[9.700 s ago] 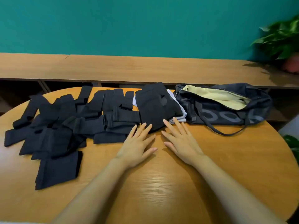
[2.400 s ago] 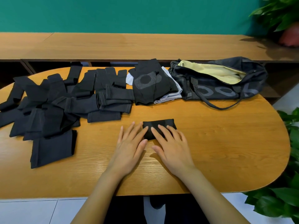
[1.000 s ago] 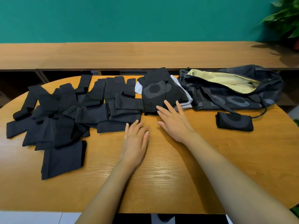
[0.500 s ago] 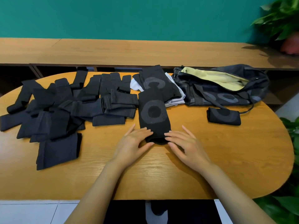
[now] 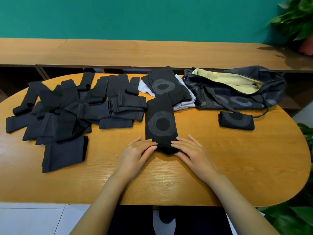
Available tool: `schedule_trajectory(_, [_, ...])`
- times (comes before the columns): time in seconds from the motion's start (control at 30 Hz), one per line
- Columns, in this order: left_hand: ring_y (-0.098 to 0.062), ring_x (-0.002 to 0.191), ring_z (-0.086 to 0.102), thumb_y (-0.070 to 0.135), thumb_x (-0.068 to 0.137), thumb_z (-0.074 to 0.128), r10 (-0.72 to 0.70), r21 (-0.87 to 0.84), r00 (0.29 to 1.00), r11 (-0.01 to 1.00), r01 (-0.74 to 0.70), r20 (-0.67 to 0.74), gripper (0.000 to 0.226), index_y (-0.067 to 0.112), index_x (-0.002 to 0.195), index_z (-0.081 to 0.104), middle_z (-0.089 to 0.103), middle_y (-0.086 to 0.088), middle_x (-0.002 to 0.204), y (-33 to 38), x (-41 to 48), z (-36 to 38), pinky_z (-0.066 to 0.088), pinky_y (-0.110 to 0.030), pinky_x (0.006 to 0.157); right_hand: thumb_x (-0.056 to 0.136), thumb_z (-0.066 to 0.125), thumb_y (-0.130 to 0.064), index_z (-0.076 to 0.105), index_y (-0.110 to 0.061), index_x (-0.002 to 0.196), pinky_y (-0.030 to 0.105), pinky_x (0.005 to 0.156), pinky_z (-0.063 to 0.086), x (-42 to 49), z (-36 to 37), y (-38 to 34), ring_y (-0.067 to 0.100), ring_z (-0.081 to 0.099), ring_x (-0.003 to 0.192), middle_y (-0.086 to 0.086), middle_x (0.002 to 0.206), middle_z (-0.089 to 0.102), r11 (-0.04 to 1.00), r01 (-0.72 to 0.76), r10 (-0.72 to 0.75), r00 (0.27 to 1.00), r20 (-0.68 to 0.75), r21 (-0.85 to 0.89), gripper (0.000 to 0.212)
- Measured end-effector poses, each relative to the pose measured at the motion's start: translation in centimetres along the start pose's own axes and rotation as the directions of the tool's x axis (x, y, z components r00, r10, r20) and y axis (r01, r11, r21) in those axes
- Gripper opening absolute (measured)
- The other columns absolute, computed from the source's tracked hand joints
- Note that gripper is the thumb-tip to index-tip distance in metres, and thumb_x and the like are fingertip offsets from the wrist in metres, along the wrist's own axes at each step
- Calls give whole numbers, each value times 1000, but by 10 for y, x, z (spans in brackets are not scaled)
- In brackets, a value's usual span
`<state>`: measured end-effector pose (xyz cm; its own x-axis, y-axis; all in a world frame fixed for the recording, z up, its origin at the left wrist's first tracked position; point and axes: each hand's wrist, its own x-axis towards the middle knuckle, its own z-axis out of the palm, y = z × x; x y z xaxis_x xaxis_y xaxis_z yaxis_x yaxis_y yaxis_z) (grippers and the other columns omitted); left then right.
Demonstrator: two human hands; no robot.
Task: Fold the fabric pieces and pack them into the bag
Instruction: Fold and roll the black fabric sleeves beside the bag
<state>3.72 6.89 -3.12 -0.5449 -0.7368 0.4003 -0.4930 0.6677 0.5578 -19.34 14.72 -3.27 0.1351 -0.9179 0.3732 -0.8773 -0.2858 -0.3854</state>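
A fresh ringed fabric piece (image 5: 160, 124) had been drawn lengthwise onto the worktop (image 5: 237, 167), left hand (image 5: 135, 152) and right hand (image 5: 192, 150) resting flat-fingered, gripping nothing, on its near end (fold judged imminent), while one folded piece (image 5: 236, 120) lay unpacked beside the bag (image 5: 218, 97).

A potted plant (image 5: 294, 19) flanks the teal wall (image 5: 135, 16).

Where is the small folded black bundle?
In the head view, the folded bundle lies at the right of the table, just in front of the open bag.
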Motion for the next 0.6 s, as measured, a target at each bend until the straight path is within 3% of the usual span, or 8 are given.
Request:
schedule_trajectory(0.07, [13, 119, 48, 70, 93, 30, -18, -42, 1000, 999, 19, 15, 65, 25, 121, 66, 64, 10, 123, 2, 1, -2, 34, -29, 114, 95, 52, -31, 63, -21, 127, 33, 117, 25, 0, 1, 1, 1, 43, 131, -7, 133, 61, 999, -23, 24, 999, -22, 35, 36])
schedule_trajectory(0.17, [30, 119, 25, 77, 78, 45, -39, -107, 998, 993, 45, 54, 68, 30, 124, 61, 54, 16, 126, 4, 0, -5, 16, -6, 109, 97, 52, -27, 63, -20, 127, 31, 117, 26, -1, 1, 1, -1, 44, 130, -6, 132, 61, 995, -60, 63, 998, -31, 82, 33])
schedule_trajectory(0.23, [22, 121, 32, 76, 77, 49, -29, -98, 997, 995, 36, 71, 65, 32, 124, 59, 56, 14, 128, 5, 0, -5, 21, -13, 111, 99, 46, -32, 62, -21, 126, 28, 116, 25, -2, 0, 1, -4, 45, 127, -8, 131, 60, 994, -68, 73, 996, -50, 87, 34])
schedule_trajectory(0.33, [3, 112, 58, 63, 88, 48, 7, -91, 999, 996, -4, 32, 52, 24, 118, 67, 68, 9, 117, 2, 0, -4, 46, -35, 105, 100, 35, -40, 64, -21, 123, 24, 115, 24, -3, -1, -2, -5, 51, 119, -12, 126, 61, 993, -78, 85, 994, -75, 86, 42])
schedule_trajectory(0.43, [4, 97, 64, 49, 91, 52, 4, -137, 1000, 991, -7, -20, 38, 24, 115, 69, 69, 16, 104, 5, 0, -6, 56, -32, 85, 100, 37, -39, 67, -18, 117, 34, 110, 35, -3, 0, -3, 1, 60, 106, -7, 113, 70, 997, -57, 64, 990, -125, 60, 40])
schedule_trajectory(0.6, [3, 87, 67, 49, 88, 59, -55, -222, 996, 974, 38, -73, 38, 21, 111, 72, 73, 14, 93, 4, -3, -5, 58, -30, 75, 96, 45, -35, 69, -15, 112, 34, 100, 41, -3, -3, -9, 3, 58, 98, -6, 98, 72, 998, -37, 47, 974, -224, 49, 35])
